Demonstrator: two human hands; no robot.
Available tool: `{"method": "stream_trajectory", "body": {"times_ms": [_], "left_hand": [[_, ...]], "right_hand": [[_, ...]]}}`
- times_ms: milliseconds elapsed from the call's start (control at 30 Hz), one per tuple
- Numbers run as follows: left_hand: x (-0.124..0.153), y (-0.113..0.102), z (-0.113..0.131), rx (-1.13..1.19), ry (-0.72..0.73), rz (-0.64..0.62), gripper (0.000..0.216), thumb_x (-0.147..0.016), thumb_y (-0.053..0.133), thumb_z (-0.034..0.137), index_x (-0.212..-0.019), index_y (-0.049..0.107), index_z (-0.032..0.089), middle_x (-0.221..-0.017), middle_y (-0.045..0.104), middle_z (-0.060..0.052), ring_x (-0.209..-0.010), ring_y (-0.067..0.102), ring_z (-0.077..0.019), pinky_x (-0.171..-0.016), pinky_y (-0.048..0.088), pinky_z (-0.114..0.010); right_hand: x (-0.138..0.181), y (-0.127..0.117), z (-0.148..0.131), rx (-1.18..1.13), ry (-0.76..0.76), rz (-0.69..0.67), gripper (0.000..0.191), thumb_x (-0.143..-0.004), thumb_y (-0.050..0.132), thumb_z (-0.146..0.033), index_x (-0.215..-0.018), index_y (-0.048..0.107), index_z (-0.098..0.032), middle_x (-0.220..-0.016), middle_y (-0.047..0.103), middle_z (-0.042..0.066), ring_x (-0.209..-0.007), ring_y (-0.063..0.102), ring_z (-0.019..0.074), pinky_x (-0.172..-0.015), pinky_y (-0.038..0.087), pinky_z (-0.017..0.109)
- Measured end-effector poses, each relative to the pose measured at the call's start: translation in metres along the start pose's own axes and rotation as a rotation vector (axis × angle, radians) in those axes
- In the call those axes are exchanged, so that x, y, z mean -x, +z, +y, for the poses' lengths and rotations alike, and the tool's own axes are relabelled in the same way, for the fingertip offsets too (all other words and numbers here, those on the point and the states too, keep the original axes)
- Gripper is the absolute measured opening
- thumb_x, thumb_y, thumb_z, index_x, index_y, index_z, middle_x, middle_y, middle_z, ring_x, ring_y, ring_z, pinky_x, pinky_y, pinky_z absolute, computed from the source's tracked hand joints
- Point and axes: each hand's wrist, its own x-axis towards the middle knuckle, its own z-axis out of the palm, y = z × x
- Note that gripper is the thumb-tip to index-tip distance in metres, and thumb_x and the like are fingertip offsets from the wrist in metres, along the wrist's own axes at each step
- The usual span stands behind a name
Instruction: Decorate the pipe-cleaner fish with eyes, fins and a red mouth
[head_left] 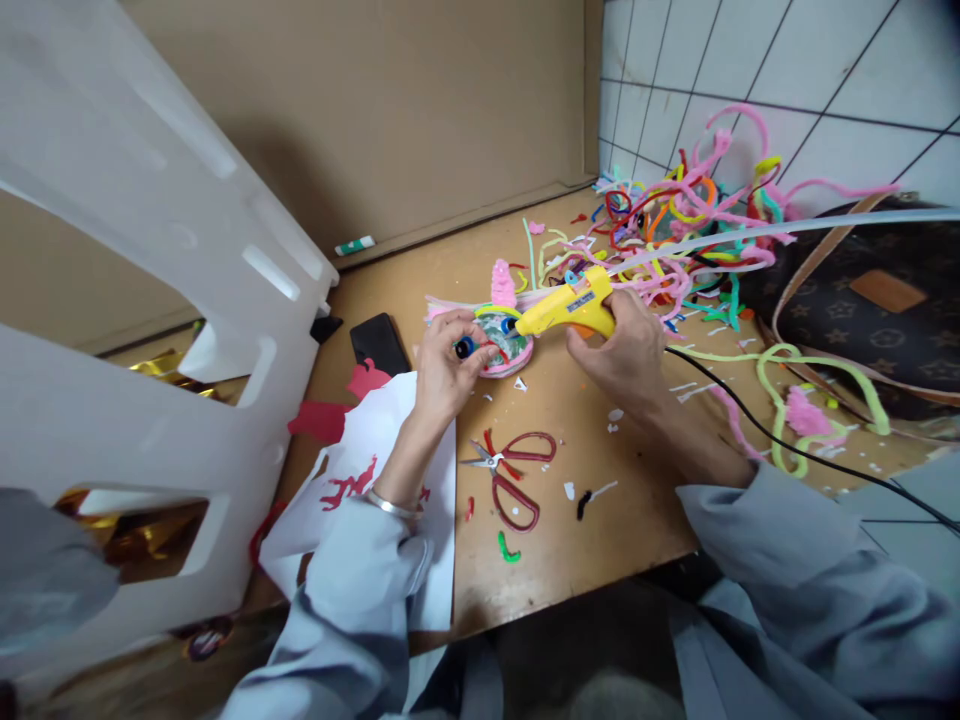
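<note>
A round craft piece (513, 370) with a pink fuzzy rim, a yellow upper edge and a green-and-clear middle lies on the table. A pink fuzzy tuft (503, 284) sticks up at its top. My left hand (448, 365) is closed in a pinch at its left side. A thin red strip (501, 352) shows at those fingertips; whether they grip it I cannot tell. A dark blue round piece (464, 348) is beside my left fingers. My right hand (626, 350) is closed around a yellow glue gun (566, 303), its nozzle pointing left at the craft piece.
Red-handled scissors (512, 470) lie open in front. Paper (431, 590) and a black phone (379, 343) are at left, beside a white plastic panel (247, 200). Tangled pipe cleaners (690, 210) fill the back right, near a brown bag (862, 300). A black cord (780, 435) trails right.
</note>
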Motion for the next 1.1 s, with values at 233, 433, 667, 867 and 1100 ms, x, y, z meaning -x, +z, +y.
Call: {"method": "stream_trajectory", "body": {"times_ms": [233,433,667,867,1100], "left_hand": [[-0.0001,-0.0026,-0.0012,0.035,-0.012,-0.004,0.016,-0.076,0.077,0.028,-0.078,0.064,0.020,-0.117,0.067,-0.008,-0.114,0.062,-0.0249,-0.108,0.041,-0.044],[-0.0004,-0.0061,-0.0025,0.072,-0.020,-0.017,0.016,-0.073,0.078,0.026,-0.076,0.064,0.020,-0.118,0.068,-0.008,-0.115,0.063,-0.0249,-0.108,0.043,-0.042],[-0.0014,-0.0074,0.0002,0.087,-0.021,-0.045,0.014,-0.074,0.077,0.026,-0.075,0.064,0.020,-0.118,0.069,-0.009,-0.118,0.062,-0.0250,-0.109,0.042,-0.043],[-0.0004,-0.0073,0.0000,0.101,-0.046,-0.046,0.016,-0.071,0.078,0.025,-0.074,0.064,0.019,-0.120,0.069,-0.009,-0.119,0.062,-0.0260,-0.110,0.042,-0.045],[-0.0005,-0.0075,0.0012,0.107,-0.041,-0.054,0.014,-0.072,0.077,0.024,-0.073,0.064,0.019,-0.120,0.069,-0.010,-0.119,0.062,-0.0259,-0.111,0.041,-0.046]], "right_hand": [[0.0016,-0.0007,-0.0006,0.018,-0.060,-0.008,0.023,-0.077,0.060,-0.033,-0.096,0.050,-0.022,-0.095,0.065,0.008,-0.090,0.060,0.0258,-0.074,0.045,0.036],[0.0041,-0.0004,-0.0025,0.023,-0.078,-0.021,0.024,-0.079,0.059,-0.032,-0.098,0.048,-0.023,-0.096,0.062,0.007,-0.092,0.059,0.0262,-0.072,0.044,0.036],[0.0052,0.0015,-0.0013,0.020,-0.108,-0.005,0.023,-0.080,0.059,-0.032,-0.097,0.046,-0.023,-0.095,0.062,0.007,-0.090,0.060,0.0256,-0.070,0.043,0.035],[0.0069,0.0029,0.0000,0.019,-0.122,-0.007,0.021,-0.081,0.058,-0.031,-0.097,0.047,-0.023,-0.096,0.062,0.008,-0.090,0.059,0.0258,-0.070,0.044,0.035],[0.0070,0.0019,-0.0017,0.023,-0.130,-0.018,0.018,-0.081,0.057,-0.030,-0.095,0.048,-0.023,-0.095,0.061,0.007,-0.089,0.059,0.0246,-0.069,0.044,0.034]]}}
